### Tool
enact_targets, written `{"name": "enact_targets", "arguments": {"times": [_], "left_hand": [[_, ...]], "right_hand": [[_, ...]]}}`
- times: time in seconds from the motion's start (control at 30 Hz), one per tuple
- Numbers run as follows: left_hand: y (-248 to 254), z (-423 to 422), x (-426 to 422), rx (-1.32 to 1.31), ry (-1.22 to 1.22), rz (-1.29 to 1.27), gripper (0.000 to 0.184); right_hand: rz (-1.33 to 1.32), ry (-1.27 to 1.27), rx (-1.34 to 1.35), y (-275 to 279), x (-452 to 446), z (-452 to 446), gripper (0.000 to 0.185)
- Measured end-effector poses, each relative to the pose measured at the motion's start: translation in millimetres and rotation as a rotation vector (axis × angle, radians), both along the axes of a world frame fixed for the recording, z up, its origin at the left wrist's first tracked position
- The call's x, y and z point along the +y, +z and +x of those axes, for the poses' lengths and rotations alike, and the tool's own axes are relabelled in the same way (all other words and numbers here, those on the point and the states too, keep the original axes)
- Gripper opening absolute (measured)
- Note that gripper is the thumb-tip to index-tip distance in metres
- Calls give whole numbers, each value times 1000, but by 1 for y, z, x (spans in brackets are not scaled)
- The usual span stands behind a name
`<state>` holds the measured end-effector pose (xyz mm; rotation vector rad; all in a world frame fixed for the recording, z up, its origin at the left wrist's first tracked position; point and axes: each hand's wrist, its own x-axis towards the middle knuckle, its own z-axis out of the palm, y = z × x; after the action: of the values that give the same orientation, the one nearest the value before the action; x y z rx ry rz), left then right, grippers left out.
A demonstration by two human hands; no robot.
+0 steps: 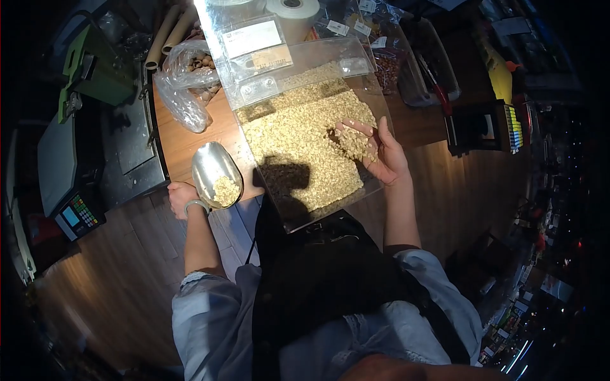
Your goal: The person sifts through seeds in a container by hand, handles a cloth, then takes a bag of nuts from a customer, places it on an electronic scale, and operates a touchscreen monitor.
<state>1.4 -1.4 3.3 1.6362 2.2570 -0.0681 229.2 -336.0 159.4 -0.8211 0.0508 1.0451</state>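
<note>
Centre-right, an open right hand [389, 157] cradles pale-yellow flakes [353, 143]; the left hand [182, 198] (grip unclear) flanks a silvery metal scoop [215, 165].

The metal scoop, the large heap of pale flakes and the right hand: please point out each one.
Metal scoop [212, 165], head view: bare inside of its bowl.
Heap of pale flakes [305, 138], head view: near its middle.
Right hand [389, 159], head view: the palm.

- Left hand [182, 199]: one; right hand [389, 160]: one
- Metal scoop [213, 162]: one
- Clear bin [333, 209]: one
- Pale flakes [298, 133]: too many to count
- Bracelet [196, 204], left: one
- Cardboard tubes [161, 39], far left: two
- Green container [108, 73], far left: one
- Weighing scale [73, 213], left: one
- Plastic bag [185, 109] of round brown pieces [203, 61], far left: one
- Clear tub [416, 94], far right: one
- White stickers [337, 27], far: at least four
</note>
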Motion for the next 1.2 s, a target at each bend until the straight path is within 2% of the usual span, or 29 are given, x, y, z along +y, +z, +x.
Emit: {"name": "enact_targets", "arguments": {"times": [0.2,0.3,0.37,0.4,0.47,0.5,0.53,0.6,0.8,0.93,0.97,1.07,1.2], "left_hand": [[10,3,-4,-8,-4,-7,62],[10,4,-4,1,0,-10,63],[10,3,-4,7,3,-5,63],[11,3,-4,6,-5,-11,63],[9,3,-4,5,-16,-19,64],[7,2,-3,13,-14,-22,64],[6,2,-2,19,-10,-25,64],[9,3,-3,10,-9,-14,64],[7,3,-3,15,-3,-5,63],[9,3,-4,10,-9,-2,62],[8,3,-4,11,-9,-2,62],[5,2,-3,18,-3,18,62],[7,3,-4,14,1,20,62]], "right_hand": [[-136,-58,-159,-2,-15,3,68],[-269,-106,-222,-2,-22,3,59],[-456,-79,-464,-10,-26,2,39],[-458,-81,-463,-14,-28,1,39],[-760,-2,-1011,-21,-30,0,25],[-860,3,-1138,-15,-27,-2,23],[-860,2,-1137,-13,-25,-5,23],[-1054,129,-1207,-9,-21,-10,29],[-975,376,-1249,4,-8,-30,44],[-921,376,-1356,-9,-3,-40,40],[-924,355,-1355,-12,-1,-42,32],[-912,354,-1387,-11,1,-42,25],[-904,365,-1319,-6,-5,-38,25]]}}
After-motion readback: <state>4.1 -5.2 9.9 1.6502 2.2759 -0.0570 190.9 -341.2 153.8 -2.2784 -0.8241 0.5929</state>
